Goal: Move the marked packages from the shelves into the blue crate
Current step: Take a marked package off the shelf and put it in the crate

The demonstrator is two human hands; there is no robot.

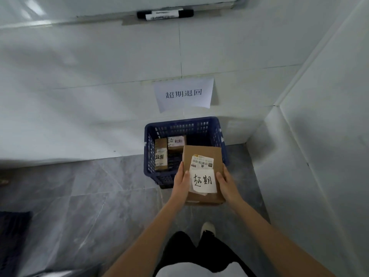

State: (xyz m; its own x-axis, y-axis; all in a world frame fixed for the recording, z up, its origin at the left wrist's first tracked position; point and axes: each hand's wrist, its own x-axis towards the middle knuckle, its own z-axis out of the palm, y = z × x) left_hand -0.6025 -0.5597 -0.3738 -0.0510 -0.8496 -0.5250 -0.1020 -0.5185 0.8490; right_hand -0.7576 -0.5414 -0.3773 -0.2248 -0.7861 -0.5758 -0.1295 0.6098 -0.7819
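Note:
I hold a brown cardboard package (199, 152) with a barcode label and a white handwritten note on top, over the front right part of the blue crate (179, 121). My left hand (181, 181) grips its left edge, thumb on top. My right hand (225, 181) grips its right edge the same way. Inside the crate lie two smaller marked boxes: one (161, 154) at the left, one (176, 141) toward the back.
The crate stands on the grey tiled floor against a white wall, near a corner on the right. A paper sign (183, 93) with printed characters hangs above it. A marker (165, 14) rests on a whiteboard ledge higher up. My shoe (207, 228) is below.

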